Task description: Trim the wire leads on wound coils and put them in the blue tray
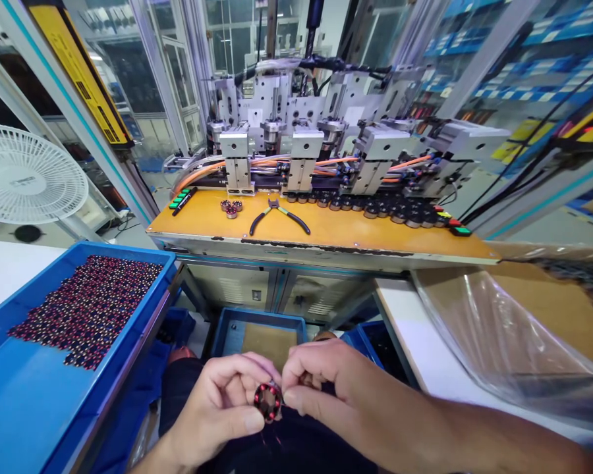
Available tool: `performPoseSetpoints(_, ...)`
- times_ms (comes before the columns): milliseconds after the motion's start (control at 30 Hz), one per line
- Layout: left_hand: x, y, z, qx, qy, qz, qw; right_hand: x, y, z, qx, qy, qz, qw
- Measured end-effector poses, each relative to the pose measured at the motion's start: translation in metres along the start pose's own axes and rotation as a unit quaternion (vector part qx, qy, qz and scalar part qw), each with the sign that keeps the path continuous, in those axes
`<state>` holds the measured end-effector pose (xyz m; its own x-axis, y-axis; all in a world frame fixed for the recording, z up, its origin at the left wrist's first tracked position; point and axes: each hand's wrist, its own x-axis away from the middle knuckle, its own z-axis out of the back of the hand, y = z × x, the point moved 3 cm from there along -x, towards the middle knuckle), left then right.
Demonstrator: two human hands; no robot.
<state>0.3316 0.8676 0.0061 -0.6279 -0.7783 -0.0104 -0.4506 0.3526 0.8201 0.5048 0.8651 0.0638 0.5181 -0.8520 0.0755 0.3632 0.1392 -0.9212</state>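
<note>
Low in the view, my left hand (222, 401) grips a small wound motor stator (267, 403), a dark ring with red-tipped coils around its open middle. Thin wire ends hang below the ring. At its right edge my right hand (321, 382) has thumb and forefinger pinched together; whatever lies between those fingertips is too small to make out. Both hands are above my dark-clothed lap. Further off, on the orange bench top (197, 220), lie pliers (277, 214) with black and yellow handles, jaws pointing away, and a small group of stators (231, 209).
A blue tray (24, 395) packed with stators stands at left. Behind the bench rises a machine (301, 145) with several clamping stations; dark round parts (400, 209) line its front. At right, plastic sheeting (484, 329) covers a cardboard box. A white fan (29, 174) stands far left.
</note>
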Motion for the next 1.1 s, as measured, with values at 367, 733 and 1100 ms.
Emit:
performPoseSetpoints(367, -0.002, 0.0, 0.001, -0.027, -0.001, -0.046, 0.999, 0.0, 0.004, -0.005, -0.114, 0.012, -0.023, 0.993)
performPoseSetpoints(733, 0.001, 0.002, 0.001, -0.1, -0.018, -0.063, 0.993, 0.007, -0.002, -0.001, -0.025, -0.056, 0.011, 0.998)
performPoseSetpoints(1100, -0.004, 0.001, -0.008, 0.035, -0.062, 0.01, 0.997, 0.014, 0.002, 0.0, 0.27, 0.092, 0.415, 0.864)
